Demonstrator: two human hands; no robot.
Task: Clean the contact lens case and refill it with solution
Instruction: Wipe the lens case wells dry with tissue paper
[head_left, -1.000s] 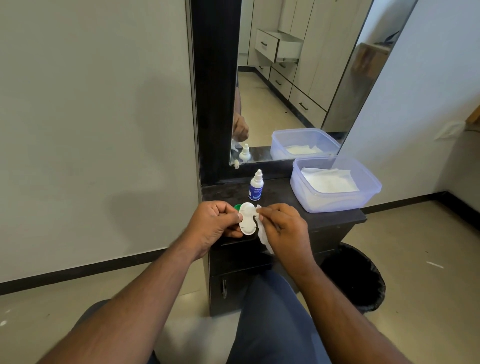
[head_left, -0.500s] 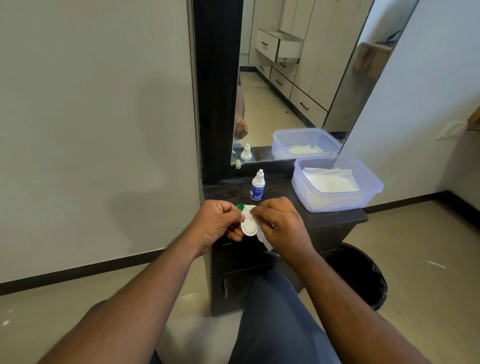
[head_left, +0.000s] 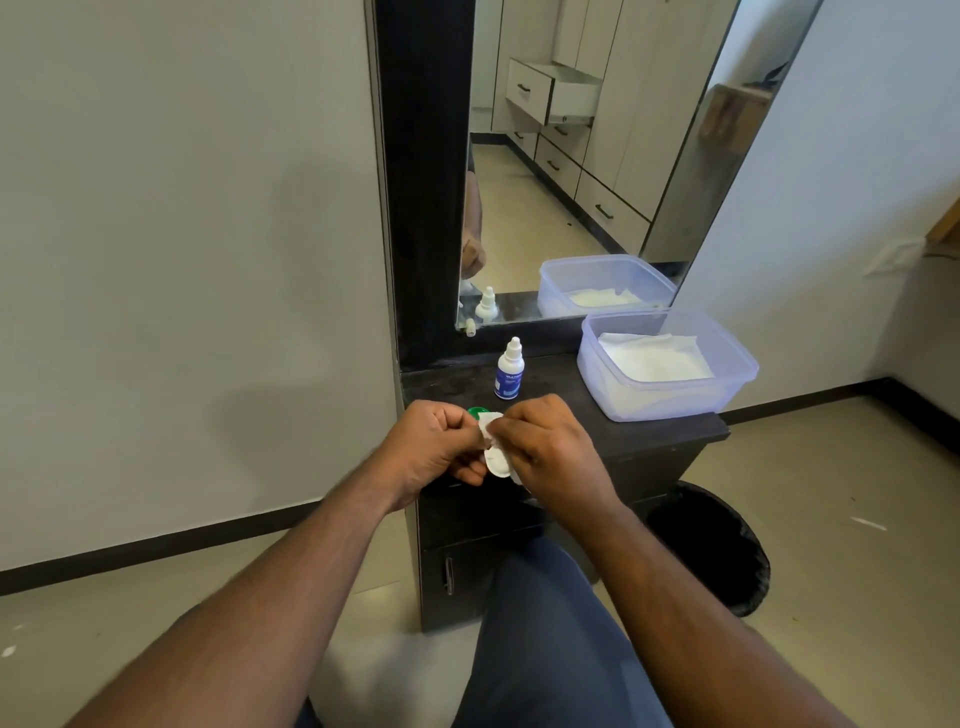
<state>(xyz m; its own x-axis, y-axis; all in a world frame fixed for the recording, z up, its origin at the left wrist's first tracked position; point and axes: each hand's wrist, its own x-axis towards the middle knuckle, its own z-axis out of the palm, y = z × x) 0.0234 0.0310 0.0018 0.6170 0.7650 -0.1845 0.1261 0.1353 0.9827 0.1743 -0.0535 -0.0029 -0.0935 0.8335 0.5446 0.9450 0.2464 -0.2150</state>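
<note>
Both hands meet just above the front edge of the dark wooden desk (head_left: 649, 431). The left hand (head_left: 434, 444) has its fingers curled round the small white plastic contact lens case (head_left: 496, 460), held upright between the two hands, with a green round cap (head_left: 475, 412) showing at its top. The right hand (head_left: 553, 447) pinches a scrap of white tissue (head_left: 515, 475) against the upper part of the case; how far the tissue covers the well is hard to tell, since the fingers hide it. Behind the hands a small white dropper bottle with a blue label (head_left: 509, 371) stands upright on the desk, below the mirror (head_left: 597, 156). To its right sits a clear plastic tub (head_left: 670, 400) holding folded white tissues (head_left: 654, 358). A black bin (head_left: 717, 545) stands on the floor beside the desk.
</note>
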